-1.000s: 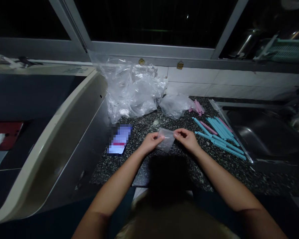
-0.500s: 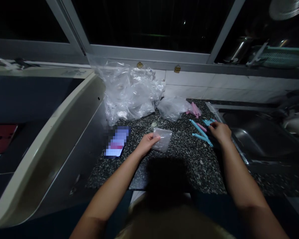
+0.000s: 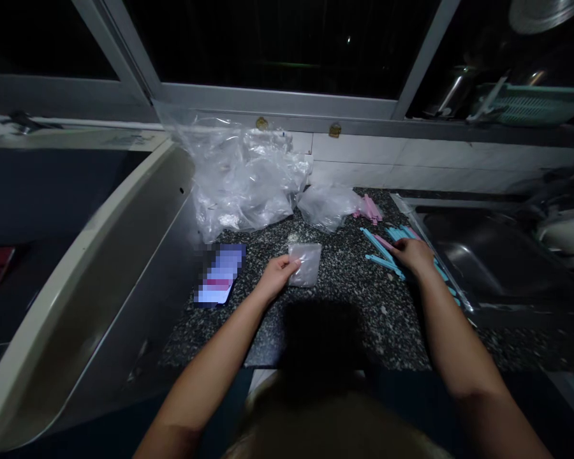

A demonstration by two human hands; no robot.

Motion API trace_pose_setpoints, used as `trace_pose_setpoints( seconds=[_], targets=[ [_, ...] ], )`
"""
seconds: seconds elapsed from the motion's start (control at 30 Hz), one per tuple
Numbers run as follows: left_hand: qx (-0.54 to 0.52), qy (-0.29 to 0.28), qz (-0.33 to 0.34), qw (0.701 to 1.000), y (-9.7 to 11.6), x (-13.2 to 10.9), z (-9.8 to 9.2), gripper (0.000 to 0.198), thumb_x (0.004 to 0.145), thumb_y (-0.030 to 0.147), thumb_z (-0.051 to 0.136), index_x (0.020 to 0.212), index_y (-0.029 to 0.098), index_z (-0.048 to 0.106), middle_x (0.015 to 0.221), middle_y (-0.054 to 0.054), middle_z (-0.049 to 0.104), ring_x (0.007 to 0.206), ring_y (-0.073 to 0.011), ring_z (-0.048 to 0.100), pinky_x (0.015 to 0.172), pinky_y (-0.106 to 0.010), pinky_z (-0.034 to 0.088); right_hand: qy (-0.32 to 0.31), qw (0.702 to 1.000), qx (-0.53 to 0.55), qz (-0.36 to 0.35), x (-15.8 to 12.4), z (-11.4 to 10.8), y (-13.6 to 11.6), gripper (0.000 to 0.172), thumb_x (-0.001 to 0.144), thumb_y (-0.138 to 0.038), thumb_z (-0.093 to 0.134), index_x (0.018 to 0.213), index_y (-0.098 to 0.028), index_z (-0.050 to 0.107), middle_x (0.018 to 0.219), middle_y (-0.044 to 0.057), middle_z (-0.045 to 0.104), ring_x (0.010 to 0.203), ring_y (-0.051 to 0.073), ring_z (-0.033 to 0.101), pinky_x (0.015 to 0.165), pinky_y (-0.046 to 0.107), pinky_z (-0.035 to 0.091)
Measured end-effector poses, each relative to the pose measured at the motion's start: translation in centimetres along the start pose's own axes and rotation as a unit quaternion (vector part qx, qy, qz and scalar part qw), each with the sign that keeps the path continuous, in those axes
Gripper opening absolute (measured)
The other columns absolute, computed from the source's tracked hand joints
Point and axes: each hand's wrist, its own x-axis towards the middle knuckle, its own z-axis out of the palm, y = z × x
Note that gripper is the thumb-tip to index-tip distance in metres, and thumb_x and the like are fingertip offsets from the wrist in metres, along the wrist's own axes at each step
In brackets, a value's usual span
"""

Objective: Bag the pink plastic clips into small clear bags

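Note:
My left hand [image 3: 276, 275] pinches the left edge of a small clear plastic bag [image 3: 307, 266], thumb on top. The bag is held flat, low over the counter, and what it contains is hard to make out. To the right, my right hand [image 3: 415, 256] has its fingertips closed at the near end of a slim pink plastic bag clip [image 3: 383, 242]. Blue bag clips [image 3: 385, 262] lie just left of and below these fingers. More blue clips [image 3: 398, 233] are spread beyond and beneath the hand, partly hidden by it.
A large heap of clear plastic bags [image 3: 249, 178] stands against the wall, with a smaller bag [image 3: 328, 207] and pink clips [image 3: 370, 209] beside it. A phone [image 3: 222, 274] lies on the left. The metal sink [image 3: 478, 255] borders the counter [image 3: 354, 338] on the right.
My right hand has shifted left, from the blue clips to the end of the pink clip. My left hand keeps the bag, now turned slightly flatter. The view has swung a little.

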Motion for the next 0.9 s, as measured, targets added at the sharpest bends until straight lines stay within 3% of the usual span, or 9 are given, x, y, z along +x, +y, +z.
trace_pose_setpoints(
  seconds=[0.23,0.33,0.43,0.53,0.63,0.73,0.83,0.9],
  targets=[
    [-0.047,-0.015,-0.017,0.999,0.3,-0.1,0.2,0.031,0.045,0.034,0.073,0.064,0.012,0.062,0.056,0.003,0.06,0.053,-0.0085,0.047,0.057,-0.02,0.034,0.019,1.0,-0.011,-0.013,-0.1,0.2,-0.3,0.023,0.074,-0.031,0.055,0.083,-0.015,0.067,0.08,0.014,0.066,0.08,0.027,0.058,0.061,0.033,0.04],
    [-0.054,-0.014,-0.013,0.998,0.4,-0.1,0.2,0.028,0.045,0.031,0.072,0.064,0.013,0.061,0.057,0.003,0.06,0.053,-0.0086,0.048,0.057,-0.02,0.035,0.069,0.997,0.022,-0.028,-0.1,0.1,-0.4,0.021,0.074,-0.029,0.053,0.082,-0.014,0.065,0.08,0.014,0.065,0.08,0.027,0.057,0.063,0.034,0.04],
    [-0.058,-0.012,-0.005,0.998,0.4,0.1,0.1,0.026,0.047,0.028,0.069,0.066,0.013,0.06,0.057,0.004,0.06,0.053,-0.0081,0.047,0.056,-0.02,0.034,0.134,0.98,0.129,-0.077,-0.8,-0.3,-1.4,0.021,0.076,-0.029,0.048,0.082,-0.015,0.062,0.079,0.012,0.063,0.076,0.024,0.055,0.066,0.033,0.04],
    [-0.053,-0.014,-0.007,0.998,0.3,0.2,-0.1,0.026,0.049,0.027,0.067,0.07,0.012,0.062,0.057,0.003,0.059,0.051,-0.0078,0.046,0.054,-0.02,0.032,0.144,0.935,0.292,-0.139,-2.5,-0.9,-3.9,0.025,0.077,-0.037,0.046,0.084,-0.017,0.059,0.077,0.009,0.062,0.07,0.02,0.054,0.065,0.031,0.042],
    [-0.053,-0.01,-0.01,0.998,0.2,0.3,-0.1,0.026,0.05,0.027,0.066,0.071,0.012,0.063,0.057,0.003,0.058,0.05,-0.0079,0.045,0.053,-0.02,0.031,0.086,0.871,0.444,-0.191,-4.9,-1.2,-7.5,0.029,0.074,-0.044,0.05,0.085,-0.019,0.058,0.077,0.005,0.062,0.069,0.018,0.056,0.065,0.03,0.044],
    [-0.059,-0.009,-0.006,0.998,0.3,0.3,-0.1,0.025,0.051,0.028,0.066,0.069,0.011,0.063,0.055,0.003,0.057,0.05,-0.0078,0.045,0.053,-0.02,0.031,-0.023,0.827,0.512,-0.232,-7.2,-1.0,-10.7,0.029,0.07,-0.045,0.056,0.084,-0.02,0.06,0.075,0.003,0.064,0.07,0.017,0.058,0.067,0.03,0.045],
    [-0.062,-0.017,0.002,0.998,0.5,0.1,0.0,0.026,0.052,0.027,0.065,0.072,0.011,0.064,0.055,0.003,0.057,0.049,-0.0075,0.043,0.052,-0.019,0.029,-0.103,0.803,0.53,-0.253,-8.7,-0.3,-12.8,0.028,0.069,-0.043,0.058,0.081,-0.018,0.062,0.072,0.002,0.065,0.068,0.017,0.058,0.066,0.03,0.045],
    [-0.06,-0.026,0.001,0.998,0.5,0.0,0.0,0.027,0.052,0.026,0.064,0.075,0.012,0.064,0.057,0.003,0.058,0.05,-0.0079,0.044,0.052,-0.019,0.03,-0.118,0.799,0.531,-0.254,-9.1,0.2,-13.5,0.026,0.069,-0.041,0.058,0.08,-0.018,0.064,0.072,0.003,0.066,0.068,0.016,0.058,0.067,0.03,0.045]
  ],
)
